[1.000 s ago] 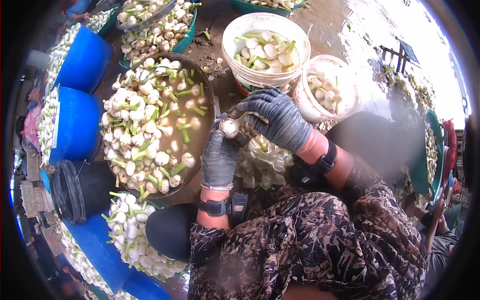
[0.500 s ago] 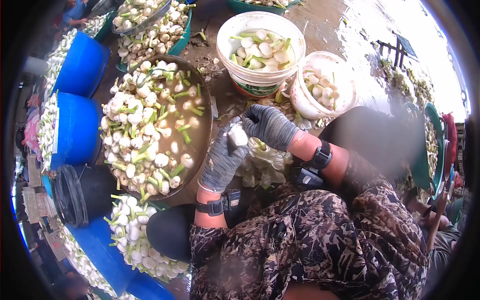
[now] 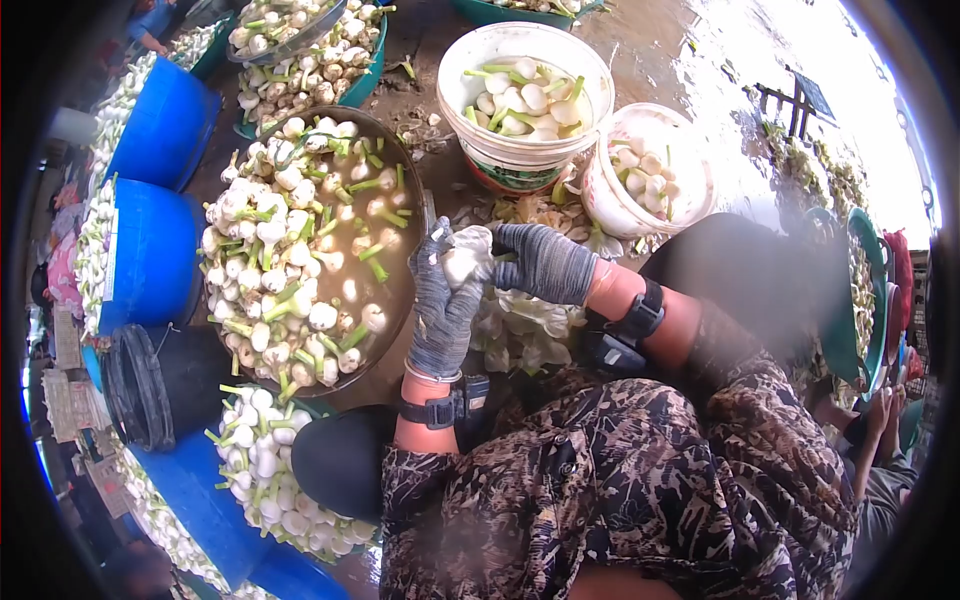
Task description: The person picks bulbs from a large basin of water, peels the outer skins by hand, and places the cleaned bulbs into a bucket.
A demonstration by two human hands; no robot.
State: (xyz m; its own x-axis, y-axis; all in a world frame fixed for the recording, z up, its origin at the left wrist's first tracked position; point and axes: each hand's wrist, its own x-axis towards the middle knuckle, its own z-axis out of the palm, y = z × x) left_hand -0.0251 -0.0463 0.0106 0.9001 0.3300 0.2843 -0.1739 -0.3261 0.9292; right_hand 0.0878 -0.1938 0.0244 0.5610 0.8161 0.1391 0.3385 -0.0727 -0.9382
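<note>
In front of my lap, my left hand [image 3: 440, 310], in a grey knit glove, is closed around a white garlic bulb [image 3: 467, 258]. My right hand [image 3: 548, 264], gloved the same way, pinches at the right side of that bulb, where pale skin shows by the fingertips. The bulb's underside is hidden by the left fingers. Just left of the hands stands a wide round basin [image 3: 416, 262] of murky water, full of garlic bulbs [image 3: 270, 235] with green stem stubs. Loose peeled skins [image 3: 525, 335] lie below the hands.
Beyond the hands stand a white bucket [image 3: 455, 85] and a smaller white tub [image 3: 690, 150], both with cleaned bulbs. Blue tubs [image 3: 155, 255] and a black bucket [image 3: 180, 385] line the left. A green basin [image 3: 838, 330] is at right, near another person's arm [image 3: 875, 430].
My left hand has turned and risen slightly, showing more of the bulb. My right hand has moved slightly down and right, its fingers now against the bulb's side.
</note>
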